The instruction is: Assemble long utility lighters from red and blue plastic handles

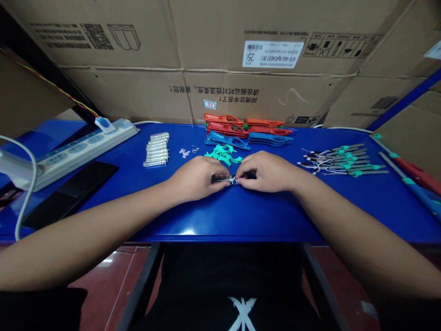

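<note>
A slim metal cylinder (218,179) is pinched by the closed fingers of the left hand (195,178) and right hand (267,172); it is judged light, stiff and slippery, best held by its barrel.

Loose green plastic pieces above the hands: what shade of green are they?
The loose plastic pieces are a bright mint green, shown best in the head view.

Surfaces at the bench: painted metal, plastic, cardboard.
Bench top (237,220) glossy painted metal; held tube (218,179) and loose tubes (156,149) shiny metal; red clips (227,128) and teal pieces (223,155) smooth plastic; cartons (103,92) matt corrugated cardboard.
</note>
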Demonstrator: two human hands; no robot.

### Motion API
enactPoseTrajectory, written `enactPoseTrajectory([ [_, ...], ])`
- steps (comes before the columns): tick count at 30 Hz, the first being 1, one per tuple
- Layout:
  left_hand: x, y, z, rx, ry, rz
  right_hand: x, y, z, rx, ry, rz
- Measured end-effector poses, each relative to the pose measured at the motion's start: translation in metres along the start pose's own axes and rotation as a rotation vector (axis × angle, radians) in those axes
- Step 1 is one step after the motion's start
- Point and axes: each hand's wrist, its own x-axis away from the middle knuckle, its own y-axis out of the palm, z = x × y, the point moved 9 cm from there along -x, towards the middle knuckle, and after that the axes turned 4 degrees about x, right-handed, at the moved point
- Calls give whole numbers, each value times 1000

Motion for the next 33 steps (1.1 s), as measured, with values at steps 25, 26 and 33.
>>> enactPoseTrajectory([
  [25, 2, 4, 7, -34, 28, 8, -1, 0, -1, -43, 7, -17],
  [26, 2, 3, 8, -35, 30, 11, -1, 0, -1, -48, 5, -14],
  [33, 0, 6, 12, -37, 60, 13, -3, 6, 3, -85, 37, -28],
])
